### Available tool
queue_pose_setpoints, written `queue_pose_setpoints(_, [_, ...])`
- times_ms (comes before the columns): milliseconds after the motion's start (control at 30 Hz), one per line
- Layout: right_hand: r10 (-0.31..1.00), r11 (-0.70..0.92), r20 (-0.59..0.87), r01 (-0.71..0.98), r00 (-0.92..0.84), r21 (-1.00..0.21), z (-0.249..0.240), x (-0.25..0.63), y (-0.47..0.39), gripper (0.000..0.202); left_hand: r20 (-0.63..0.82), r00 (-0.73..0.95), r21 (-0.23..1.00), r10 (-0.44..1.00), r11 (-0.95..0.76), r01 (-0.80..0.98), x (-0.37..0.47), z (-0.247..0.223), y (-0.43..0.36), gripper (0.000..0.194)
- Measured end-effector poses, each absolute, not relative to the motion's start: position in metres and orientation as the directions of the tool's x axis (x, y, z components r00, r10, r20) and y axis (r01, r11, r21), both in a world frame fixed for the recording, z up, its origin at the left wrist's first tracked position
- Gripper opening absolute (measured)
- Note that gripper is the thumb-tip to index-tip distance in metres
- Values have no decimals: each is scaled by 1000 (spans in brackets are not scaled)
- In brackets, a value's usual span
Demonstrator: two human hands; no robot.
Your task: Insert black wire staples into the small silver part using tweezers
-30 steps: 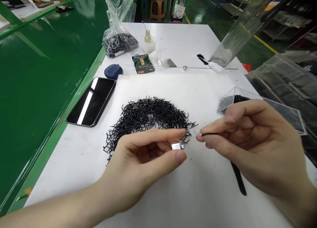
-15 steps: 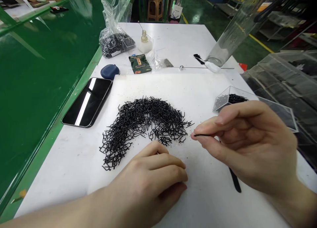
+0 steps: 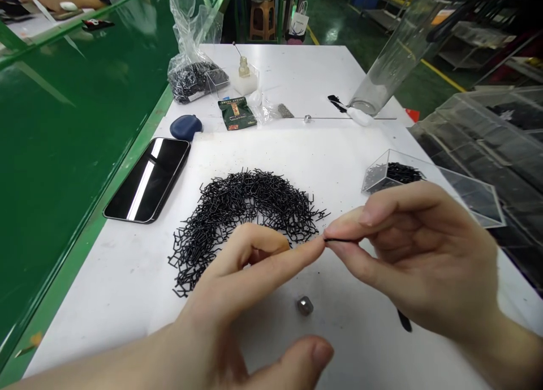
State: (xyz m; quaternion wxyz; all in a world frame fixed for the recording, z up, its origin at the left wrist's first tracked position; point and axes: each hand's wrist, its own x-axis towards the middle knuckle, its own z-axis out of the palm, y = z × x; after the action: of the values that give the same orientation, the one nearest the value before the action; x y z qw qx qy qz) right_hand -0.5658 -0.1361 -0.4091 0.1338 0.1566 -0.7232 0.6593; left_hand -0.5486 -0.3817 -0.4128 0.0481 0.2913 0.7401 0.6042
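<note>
My right hand [image 3: 428, 260] pinches a short thin black wire piece [image 3: 339, 240] between thumb and fingertips. The tip of one stretched finger of my left hand [image 3: 224, 294] meets the free end of that piece; its thumb is spread away below, and nothing is gripped. Just behind the left hand, a curved heap of small bent black wire pieces [image 3: 250, 195] covers part of the white board, with its near portion hidden by the fingers. A small shiny metal block [image 3: 304, 306] lies between the left thumb and forefinger. Under the right hand shows the end of a black stick [image 3: 404, 321].
To the left are a phone [image 3: 148, 181] and a dark blue case [image 3: 185, 128]. Farther back stand a plastic bag of black pieces [image 3: 193, 82], a green packet [image 3: 237, 114] and a tall clear tube [image 3: 388, 68]. A clear box [image 3: 375, 178] holding black pieces sits at the right.
My left hand has uncurled, stretching a finger to the wire piece and moving its thumb away. The metal block has come into view beneath it. My right hand keeps its pinch.
</note>
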Motion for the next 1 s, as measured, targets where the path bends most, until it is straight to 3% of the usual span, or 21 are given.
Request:
queue_pose_setpoints(200, [-22,34,331,-331,-944,-943,-405,-564,-139,46,278,-797,953,536,-49,299,-562,-409,-381,72])
queue_pose_setpoints(367, [-9,36,318,-318,-948,-947,-403,-561,-139,46,237,-798,958,554,5,288,-568,-406,-382,80])
queue_pose_setpoints(567, [21,95,400,-396,-916,-913,-406,-561,-139,40,244,-776,942,581,47,332,-566,-416,-388,70])
queue_pose_setpoints(700, [58,219,431,-410,-901,-886,-398,-569,-131,30,173,-801,926,573,182,331,-566,-422,-392,67])
queue_pose_setpoints(833, [170,410,479,-380,-861,-829,-376,-586,-93,21,190,-791,871,581,273,410,-565,-421,-393,61])
queue_pose_setpoints(900, [229,520,495,-325,-838,-790,-367,-594,-68,18,206,-762,823,614,312,474,-563,-419,-391,60])
queue_pose_setpoints(1000, [236,676,391,-139,-890,-724,-360,-603,-37,10,219,-704,760,675,335,557,-559,-417,-385,59])
